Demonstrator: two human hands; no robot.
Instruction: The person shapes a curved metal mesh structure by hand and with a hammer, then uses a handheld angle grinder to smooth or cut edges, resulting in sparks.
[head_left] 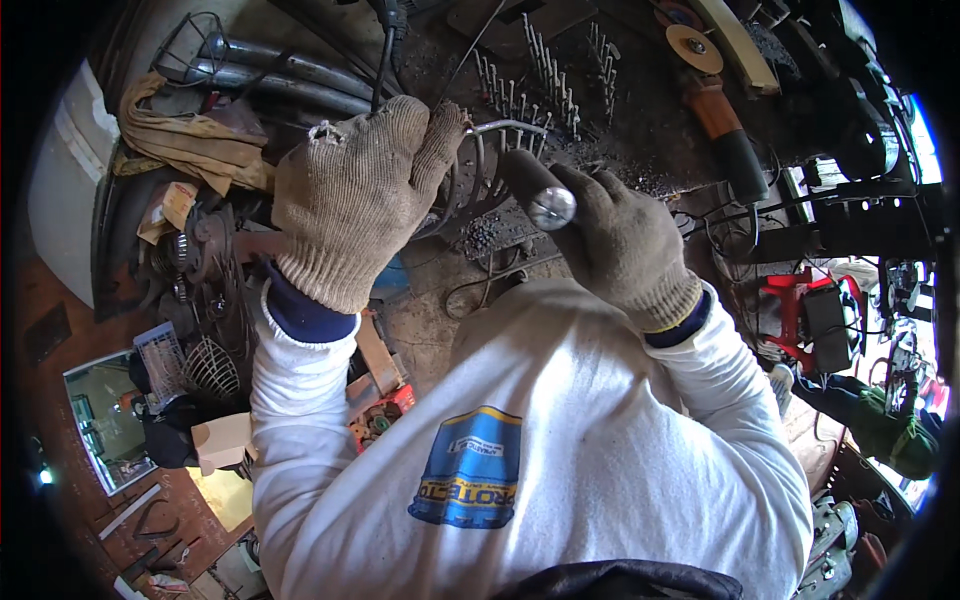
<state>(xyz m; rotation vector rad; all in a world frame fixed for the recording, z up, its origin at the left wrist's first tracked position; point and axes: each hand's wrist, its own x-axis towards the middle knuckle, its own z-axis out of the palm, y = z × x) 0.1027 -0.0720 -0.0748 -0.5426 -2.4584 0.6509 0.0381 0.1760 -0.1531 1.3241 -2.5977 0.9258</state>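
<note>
My left hand point(350, 195), in a worn beige knit glove, is closed on the left end of a curved metal rod frame point(505, 126) with several bent bars. My right hand point(630, 245), gloved the same way, is closed around a thick dark cylindrical tool point(532, 182). Its shiny round metal end points toward me, and the tool overlaps the frame's right part in view. Whether the two touch, I cannot tell. Most of my left fingers are hidden behind the glove's back.
Several thin rods stand upright on the dark bench point(620, 150). An angle grinder with an orange body point(712, 108) lies at right. Metal tubes point(285, 85) and a tan cloth point(190, 140) lie at left. A red plastic stool point(790, 310) stands farther right.
</note>
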